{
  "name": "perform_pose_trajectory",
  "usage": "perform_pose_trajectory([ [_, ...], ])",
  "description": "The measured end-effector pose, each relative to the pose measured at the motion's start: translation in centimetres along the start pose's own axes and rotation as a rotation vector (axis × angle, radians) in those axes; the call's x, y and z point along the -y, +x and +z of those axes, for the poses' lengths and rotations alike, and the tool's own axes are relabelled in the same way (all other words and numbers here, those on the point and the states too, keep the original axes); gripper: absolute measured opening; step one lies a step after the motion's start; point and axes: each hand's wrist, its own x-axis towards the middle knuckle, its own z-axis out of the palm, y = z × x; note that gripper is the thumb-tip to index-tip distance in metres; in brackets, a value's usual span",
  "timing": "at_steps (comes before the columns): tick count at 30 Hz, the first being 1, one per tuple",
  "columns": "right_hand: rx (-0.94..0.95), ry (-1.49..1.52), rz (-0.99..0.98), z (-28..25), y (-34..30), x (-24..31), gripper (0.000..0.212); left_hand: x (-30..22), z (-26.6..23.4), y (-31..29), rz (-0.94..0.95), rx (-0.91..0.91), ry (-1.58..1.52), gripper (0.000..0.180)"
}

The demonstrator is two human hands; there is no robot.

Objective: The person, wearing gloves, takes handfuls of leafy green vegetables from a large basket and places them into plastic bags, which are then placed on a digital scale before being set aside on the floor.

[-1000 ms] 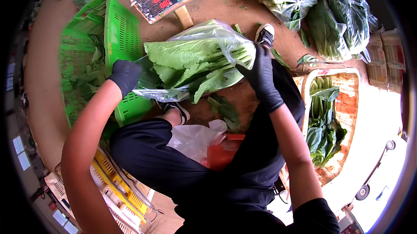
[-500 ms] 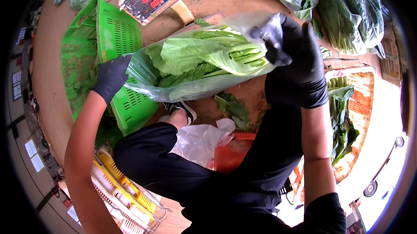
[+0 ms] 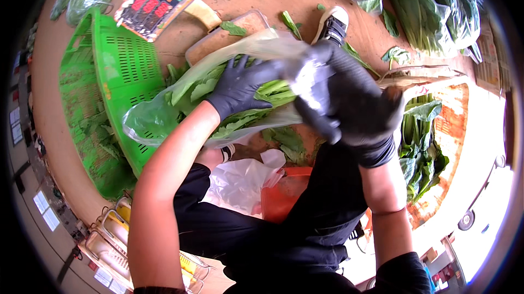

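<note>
A clear plastic bag [image 3: 150, 116] of leafy green vegetables [image 3: 274, 93] lies across in front of me, its wide end toward the left. My left hand [image 3: 240, 87], in a black glove, rests on the middle of the bag with its fingers spread over the leaves. At the right end, my right hand [image 3: 357, 100], also gloved in black, is closed around the bunched plastic. Motion blur softens that hand, and its fingers partly hide the gathered end.
At left stands a green slotted basket [image 3: 128, 64] with leaf scraps, behind it a digital scale [image 3: 169, 2]. Bagged greens [image 3: 420, 15] lie far right. Nearer right, a crate [image 3: 453, 114] holds loose greens [image 3: 420, 157]. A red container [image 3: 284, 196] and white plastic [image 3: 240, 182] sit between my legs.
My left hand has left the bag's left end and moved right onto its middle. My right hand has come slightly left and down with the gathered end. A shoe now shows at the far side.
</note>
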Motion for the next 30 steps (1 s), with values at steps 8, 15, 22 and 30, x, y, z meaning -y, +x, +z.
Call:
perform_pose_trajectory([
  [8,0.056,0.087,-0.105,0.9,3.6,-1.0,0.028,0.6,1.9,1.9,-0.279,-0.054,-0.889,0.081],
  [15,-0.099,-0.374,-0.163,4.2,3.4,-2.2,0.037,1.8,-2.5,-5.0,-0.306,0.024,-0.242,0.098],
  [22,-0.553,-0.817,-0.350,5.6,-4.2,-3.2,0.047,9.6,1.1,-14.8,-0.243,-0.146,-0.009,0.075],
  [30,-1.602,-1.100,-0.057,-4.8,-54.3,-5.6,0.050,4.8,-4.0,-11.6,-0.293,-0.496,-0.170,0.049],
])
